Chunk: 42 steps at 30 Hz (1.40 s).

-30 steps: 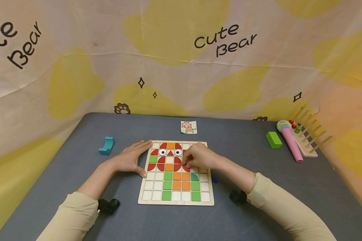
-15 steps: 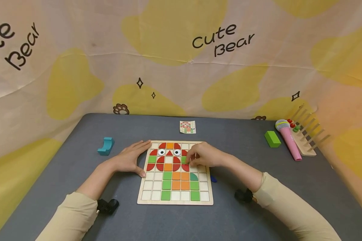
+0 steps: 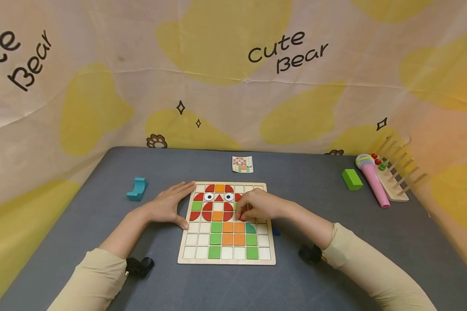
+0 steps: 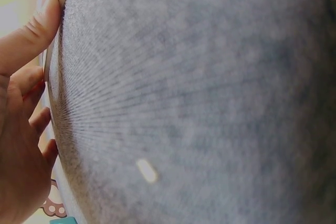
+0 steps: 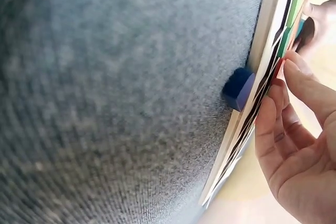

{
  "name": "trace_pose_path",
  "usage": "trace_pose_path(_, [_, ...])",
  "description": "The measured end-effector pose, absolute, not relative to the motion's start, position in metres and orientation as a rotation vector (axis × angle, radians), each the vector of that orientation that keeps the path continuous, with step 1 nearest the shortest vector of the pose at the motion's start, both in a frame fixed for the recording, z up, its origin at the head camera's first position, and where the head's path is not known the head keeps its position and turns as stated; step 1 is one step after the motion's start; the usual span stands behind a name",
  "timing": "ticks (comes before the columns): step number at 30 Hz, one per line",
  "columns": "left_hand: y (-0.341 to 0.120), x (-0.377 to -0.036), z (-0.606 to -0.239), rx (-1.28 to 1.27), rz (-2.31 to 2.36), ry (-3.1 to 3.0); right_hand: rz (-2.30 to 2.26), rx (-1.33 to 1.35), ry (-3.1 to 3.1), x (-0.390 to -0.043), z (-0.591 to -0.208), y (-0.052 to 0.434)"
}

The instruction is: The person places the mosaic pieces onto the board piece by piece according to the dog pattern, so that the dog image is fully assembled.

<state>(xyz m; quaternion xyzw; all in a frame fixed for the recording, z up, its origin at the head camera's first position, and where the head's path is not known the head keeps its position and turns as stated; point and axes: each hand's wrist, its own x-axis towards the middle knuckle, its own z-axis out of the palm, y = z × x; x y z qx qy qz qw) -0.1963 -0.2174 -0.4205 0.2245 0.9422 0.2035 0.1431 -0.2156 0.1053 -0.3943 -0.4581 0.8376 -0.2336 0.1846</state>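
A wooden grid board (image 3: 225, 261) lies mid-table, its cells filled with red, orange, green and teal tiles and two eye tiles that form a picture. My left hand (image 3: 167, 203) rests along the board's left edge, thumb and fingers spread. Over the right half of the grid is my right hand (image 3: 261, 204). Its thumb and fingers pinch a red quarter-circle tile (image 3: 241, 217) at its cell; the right wrist view shows the fingertips close around that red tile (image 5: 279, 68). Several cells lie hidden under this hand. A blue block (image 5: 240, 88) sits against the board's right edge.
Beyond the board lies a small picture card (image 3: 243, 164). A teal curved block (image 3: 138, 189) stands at the left. At the right are a green block (image 3: 352, 179), a pink toy microphone (image 3: 375, 183) and a wooden peg stand (image 3: 398, 190). A patterned cloth (image 3: 218, 65) hangs behind the table.
My right hand first lifted slightly to the right, uncovering the red quarter-circle tile and a green tile, then came back down onto the red one. The left hand stayed at the board's edge.
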Motion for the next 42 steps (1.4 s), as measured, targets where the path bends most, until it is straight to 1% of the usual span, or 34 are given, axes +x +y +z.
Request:
trace_pose_path(8, [-0.217, -0.197, -0.420, 0.650, 0.579, 2.720, -0.745, -1.252, 2.420, -0.215, -0.391, 0.119])
trace_pose_path(25, [-0.218, -0.196, -0.419, 0.622, 0.587, 2.705, -0.792, -0.997, 2.338, -0.206, -0.392, 0.178])
trace_pose_path(29, [-0.219, -0.197, -0.420, 0.624, 0.584, 2.713, -0.772, -0.988, 2.320, -0.206, -0.394, 0.189])
trace_pose_path(42, [-0.218, -0.197, -0.420, 0.639, 0.592, 2.711, -0.662, -1.008, 2.346, -0.199, -0.403, 0.187])
